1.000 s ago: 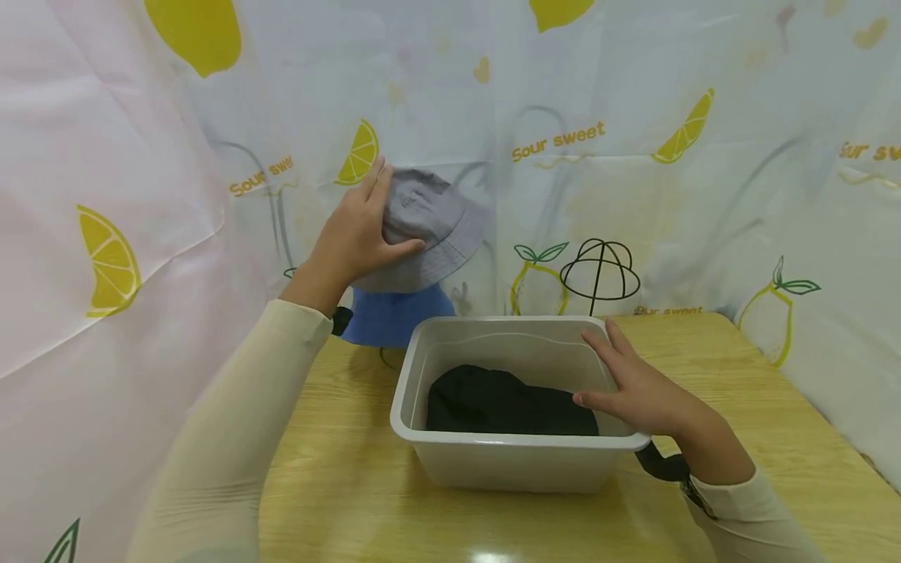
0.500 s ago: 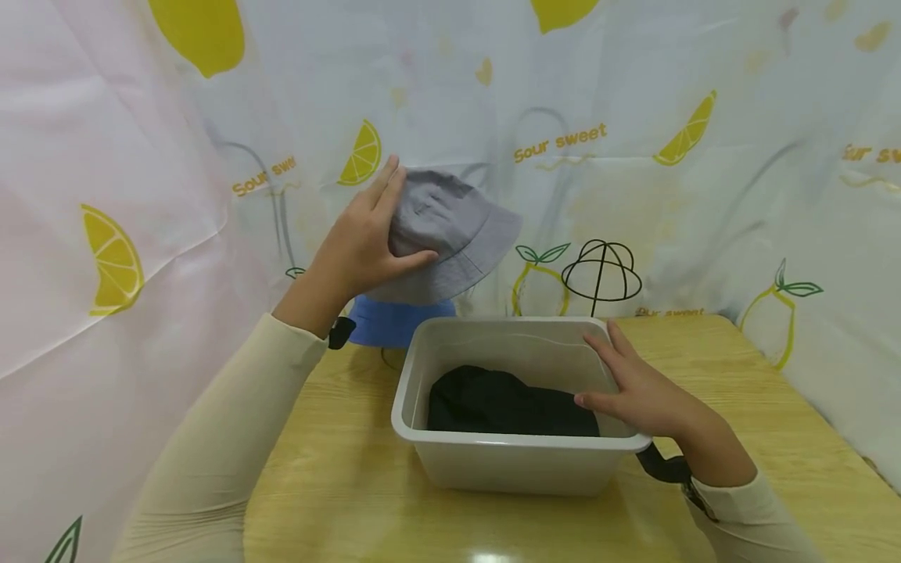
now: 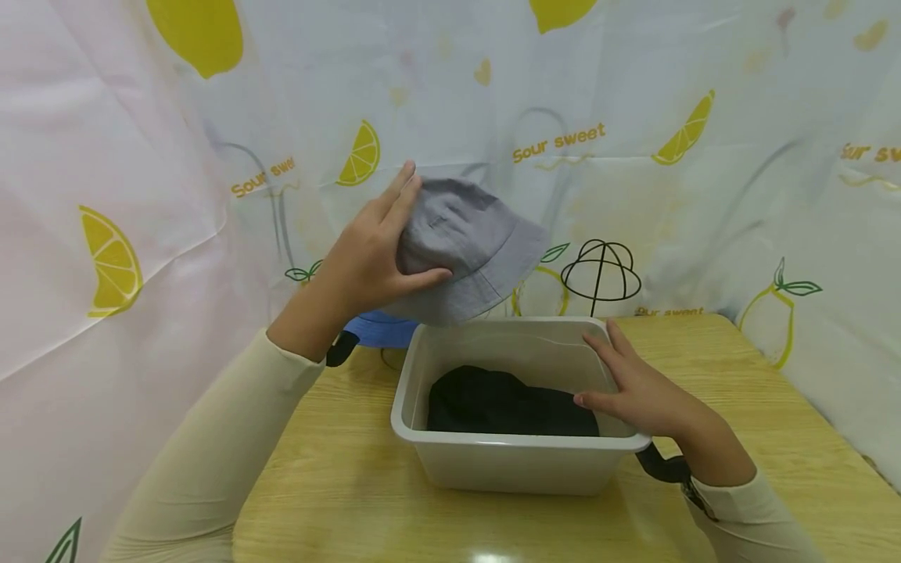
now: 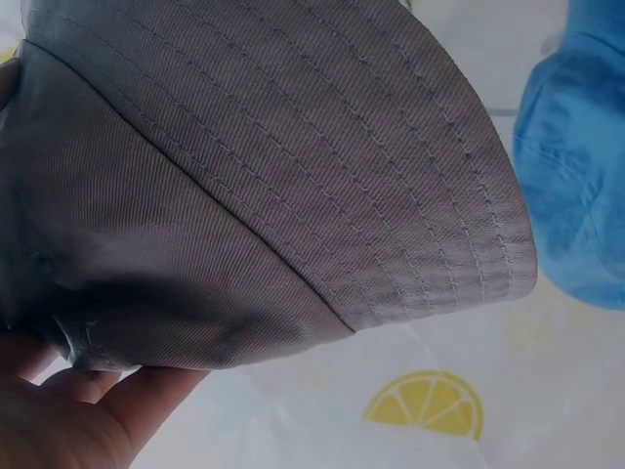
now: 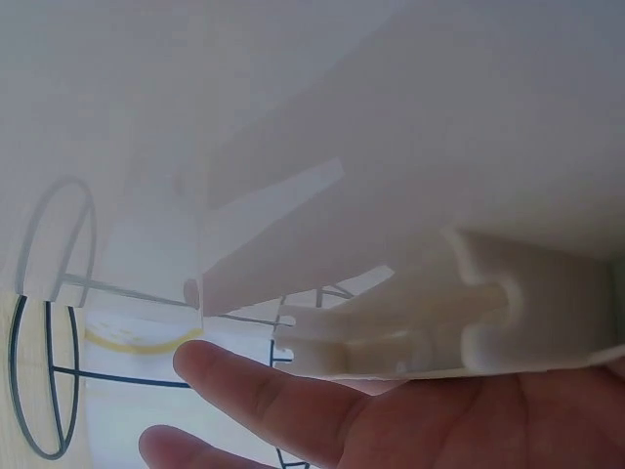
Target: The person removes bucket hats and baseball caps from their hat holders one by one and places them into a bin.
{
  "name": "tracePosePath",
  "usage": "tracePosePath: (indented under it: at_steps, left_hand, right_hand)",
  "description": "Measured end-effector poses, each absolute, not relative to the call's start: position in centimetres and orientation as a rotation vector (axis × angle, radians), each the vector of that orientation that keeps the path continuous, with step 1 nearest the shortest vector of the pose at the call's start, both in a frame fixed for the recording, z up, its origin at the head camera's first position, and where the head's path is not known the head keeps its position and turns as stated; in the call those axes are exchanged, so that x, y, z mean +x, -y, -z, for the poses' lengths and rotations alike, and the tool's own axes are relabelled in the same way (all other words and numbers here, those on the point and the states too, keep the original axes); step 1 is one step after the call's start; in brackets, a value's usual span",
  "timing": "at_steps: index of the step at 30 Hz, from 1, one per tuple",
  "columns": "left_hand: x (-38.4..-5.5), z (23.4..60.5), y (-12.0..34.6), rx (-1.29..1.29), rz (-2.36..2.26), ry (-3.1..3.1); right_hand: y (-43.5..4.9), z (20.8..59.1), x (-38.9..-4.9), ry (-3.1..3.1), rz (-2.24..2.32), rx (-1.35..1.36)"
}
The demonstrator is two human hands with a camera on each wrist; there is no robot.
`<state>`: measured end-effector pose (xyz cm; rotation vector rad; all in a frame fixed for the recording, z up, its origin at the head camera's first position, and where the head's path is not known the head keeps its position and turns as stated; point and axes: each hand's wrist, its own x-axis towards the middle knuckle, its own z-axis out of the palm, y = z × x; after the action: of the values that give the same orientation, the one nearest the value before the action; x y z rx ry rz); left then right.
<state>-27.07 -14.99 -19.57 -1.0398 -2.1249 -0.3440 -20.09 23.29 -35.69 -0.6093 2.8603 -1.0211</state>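
Note:
My left hand (image 3: 376,250) holds a grey bucket hat (image 3: 468,242) by its crown, thumb across the near side. The hat is tilted, its brim pointing right, above the back left part of a white plastic tub (image 3: 521,461). Stitched rows on the brim show in the left wrist view, with fingers under the crown. My right hand (image 3: 644,387) rests at the tub's right rim with fingers spread and straight; in the right wrist view its palm lies along the tub's edge. Inside the tub lies a crumpled black cloth item (image 3: 507,403).
Behind the grey hat, a blue bucket hat (image 3: 383,330) sits on a stand, mostly hidden. A black wire hat stand (image 3: 601,270) rises behind the tub's right side. All stand on a wooden table (image 3: 331,485) backed by a lemon-print curtain (image 3: 450,102).
My left hand has carried the grey hat right and slightly down, away from the blue hat and nearer the tub. The right hand and the tub have stayed in place.

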Motion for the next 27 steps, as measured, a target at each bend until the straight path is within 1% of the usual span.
tracePosePath:
  at_steps: [17,27]
  left_hand:
    - [-23.5,20.9,13.6,-1.104,0.415,2.097]
    - [-22.5,22.1,12.5,-1.137,0.536,2.145]
  right_hand:
    - [-23.3,35.8,-20.1,-2.844,1.052,-0.603]
    - [-23.2,35.8,-20.2,-2.831,1.079,-0.601]
